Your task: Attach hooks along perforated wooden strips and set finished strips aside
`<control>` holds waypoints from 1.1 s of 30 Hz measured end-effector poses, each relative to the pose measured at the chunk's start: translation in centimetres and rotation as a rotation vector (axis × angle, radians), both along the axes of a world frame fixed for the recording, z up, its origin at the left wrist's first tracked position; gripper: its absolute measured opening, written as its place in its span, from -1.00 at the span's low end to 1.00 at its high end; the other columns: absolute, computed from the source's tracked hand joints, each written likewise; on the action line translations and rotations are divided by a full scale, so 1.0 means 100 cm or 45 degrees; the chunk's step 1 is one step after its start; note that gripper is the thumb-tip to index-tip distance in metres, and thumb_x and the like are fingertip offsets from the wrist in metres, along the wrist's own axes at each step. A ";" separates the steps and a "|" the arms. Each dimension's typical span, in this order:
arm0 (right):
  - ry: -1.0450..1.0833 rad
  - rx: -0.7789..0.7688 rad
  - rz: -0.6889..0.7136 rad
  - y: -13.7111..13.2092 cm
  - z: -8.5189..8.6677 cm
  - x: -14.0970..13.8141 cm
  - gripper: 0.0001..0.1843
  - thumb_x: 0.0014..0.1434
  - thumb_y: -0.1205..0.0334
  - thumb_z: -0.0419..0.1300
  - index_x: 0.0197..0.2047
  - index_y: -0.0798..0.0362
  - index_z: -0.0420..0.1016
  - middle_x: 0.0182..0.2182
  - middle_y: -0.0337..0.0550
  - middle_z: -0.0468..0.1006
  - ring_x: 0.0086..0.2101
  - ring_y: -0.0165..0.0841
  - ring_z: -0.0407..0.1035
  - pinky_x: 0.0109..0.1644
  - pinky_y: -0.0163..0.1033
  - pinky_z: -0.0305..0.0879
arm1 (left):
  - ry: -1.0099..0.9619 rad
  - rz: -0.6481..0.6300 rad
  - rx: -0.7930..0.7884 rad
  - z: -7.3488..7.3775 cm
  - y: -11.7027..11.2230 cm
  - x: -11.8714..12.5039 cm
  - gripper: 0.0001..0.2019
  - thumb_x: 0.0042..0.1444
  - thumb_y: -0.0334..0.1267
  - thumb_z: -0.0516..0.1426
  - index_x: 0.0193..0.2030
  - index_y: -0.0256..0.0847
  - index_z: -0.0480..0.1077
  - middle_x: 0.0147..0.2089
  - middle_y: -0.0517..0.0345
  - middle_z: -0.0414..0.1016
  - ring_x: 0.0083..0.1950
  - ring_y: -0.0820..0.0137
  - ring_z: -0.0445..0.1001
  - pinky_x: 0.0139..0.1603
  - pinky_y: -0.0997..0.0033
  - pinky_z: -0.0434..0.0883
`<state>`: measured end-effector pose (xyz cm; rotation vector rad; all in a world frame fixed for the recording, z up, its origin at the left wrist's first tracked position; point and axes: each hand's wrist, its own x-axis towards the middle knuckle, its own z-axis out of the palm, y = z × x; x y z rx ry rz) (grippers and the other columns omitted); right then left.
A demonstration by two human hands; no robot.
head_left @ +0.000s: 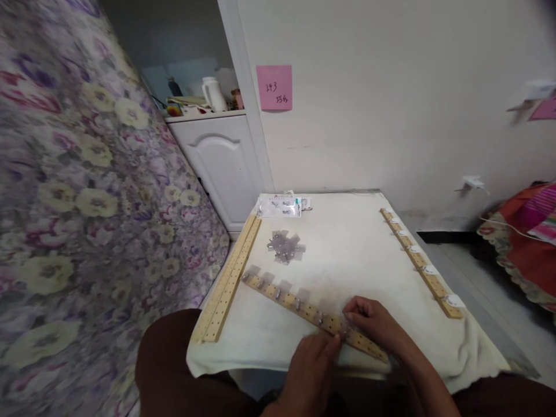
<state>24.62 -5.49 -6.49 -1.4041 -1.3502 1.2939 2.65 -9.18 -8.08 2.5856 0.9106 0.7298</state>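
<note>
A long wooden strip with rows of holes (289,298) lies slantwise on the cloth in front of me. Several small shiny pieces with clear, greyish tabs sit along it. At its near edge, my left hand (310,368) has its fingers together, the fingertips touching the strip beside a shiny piece with a clear tab (346,330). Above that same piece, my right hand (373,321) is curled with thumb and finger pinched; its fingertips partly hide what is between them. Beyond the strip lies a loose pile of similar clear-tabbed pieces (285,247).
Two more perforated strips (230,278) lie along the table's left side. Another strip (421,263) with white round tags lies at the right. Clear packets (279,206) rest at the back of the cloth-covered table (347,231). A floral curtain (95,202) hangs left.
</note>
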 end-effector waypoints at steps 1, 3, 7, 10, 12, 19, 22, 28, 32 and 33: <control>-0.005 0.000 0.002 0.000 0.000 0.000 -0.93 0.00 0.25 0.17 -0.45 0.07 0.42 -0.58 -0.32 0.40 -0.50 -0.43 0.24 -0.40 -0.32 0.13 | 0.003 0.000 -0.005 0.000 0.000 0.000 -0.49 0.20 -0.43 -0.06 0.29 -0.09 0.05 -0.11 -0.04 0.43 -0.17 0.24 0.38 -0.21 0.23 0.37; -0.016 0.001 0.002 0.000 0.000 0.000 -0.93 0.00 0.25 0.18 -0.46 0.07 0.42 -0.57 -0.32 0.41 -0.50 -0.42 0.26 -0.40 -0.32 0.14 | 0.012 0.014 -0.016 0.001 0.000 0.001 -0.50 0.19 -0.41 -0.05 0.28 -0.10 0.07 -0.13 -0.03 0.42 -0.18 0.24 0.37 -0.22 0.24 0.36; -0.014 0.009 0.007 0.000 -0.001 0.000 -0.94 0.00 0.27 0.17 -0.46 0.06 0.42 -0.58 -0.32 0.39 -0.50 -0.42 0.25 -0.40 -0.32 0.13 | 0.065 0.027 -0.038 0.002 0.000 0.001 -0.49 0.17 -0.42 -0.03 0.27 -0.08 0.09 -0.15 0.00 0.41 -0.20 0.26 0.36 -0.22 0.25 0.34; -0.018 0.011 0.005 0.000 -0.001 0.000 -0.96 0.00 0.29 0.17 -0.45 0.07 0.42 -0.58 -0.33 0.38 -0.51 -0.43 0.23 -0.41 -0.32 0.12 | 0.083 0.019 -0.041 0.001 0.000 0.001 -0.49 0.16 -0.41 -0.02 0.27 -0.07 0.09 -0.11 -0.01 0.41 -0.19 0.26 0.36 -0.20 0.24 0.34; -0.019 0.000 0.000 0.000 0.000 0.000 -0.96 -0.01 0.30 0.17 -0.44 0.07 0.42 -0.59 -0.34 0.37 -0.51 -0.43 0.23 -0.41 -0.32 0.11 | 0.072 0.012 -0.032 0.000 0.001 0.002 -0.48 0.17 -0.40 -0.02 0.28 -0.07 0.08 -0.10 -0.02 0.41 -0.17 0.25 0.36 -0.19 0.23 0.34; -0.041 0.003 0.002 -0.001 0.003 -0.002 -0.96 0.00 0.30 0.16 -0.46 0.07 0.41 -0.59 -0.33 0.37 -0.51 -0.43 0.23 -0.41 -0.32 0.12 | 0.051 0.022 -0.009 0.003 0.002 0.004 -0.51 0.17 -0.42 -0.02 0.25 -0.09 0.12 -0.13 -0.01 0.42 -0.22 0.27 0.37 -0.24 0.25 0.34; -0.088 0.005 0.002 -0.002 0.005 -0.002 -0.95 0.01 0.29 0.15 -0.46 0.07 0.40 -0.59 -0.33 0.36 -0.51 -0.44 0.22 -0.41 -0.32 0.11 | 0.036 0.007 0.009 0.004 0.002 0.004 -0.48 0.15 -0.45 -0.02 0.26 -0.10 0.10 -0.11 -0.03 0.41 -0.21 0.26 0.37 -0.23 0.24 0.35; -0.140 0.008 0.033 -0.003 0.010 -0.003 -0.91 0.03 0.25 0.14 -0.44 0.08 0.40 -0.57 -0.32 0.35 -0.49 -0.42 0.22 -0.40 -0.31 0.12 | 0.023 -0.022 0.003 0.007 0.002 0.003 -0.49 0.14 -0.45 -0.02 0.24 -0.13 0.09 -0.09 -0.04 0.40 -0.17 0.25 0.36 -0.21 0.22 0.37; -0.127 -0.003 0.038 -0.003 0.010 -0.003 -0.90 0.04 0.23 0.15 -0.40 0.09 0.40 -0.55 -0.31 0.36 -0.48 -0.42 0.22 -0.38 -0.31 0.13 | 0.062 -0.017 0.000 0.008 0.002 0.004 -0.53 0.15 -0.43 -0.02 0.23 -0.17 0.11 -0.12 -0.05 0.41 -0.21 0.25 0.37 -0.26 0.21 0.37; -0.126 -0.007 0.039 -0.003 0.010 -0.003 -0.89 0.04 0.23 0.15 -0.39 0.09 0.40 -0.55 -0.31 0.36 -0.47 -0.42 0.22 -0.38 -0.31 0.13 | 0.069 -0.014 -0.001 0.007 0.002 0.004 -0.53 0.15 -0.43 -0.02 0.23 -0.17 0.11 -0.12 -0.06 0.41 -0.21 0.25 0.37 -0.26 0.21 0.37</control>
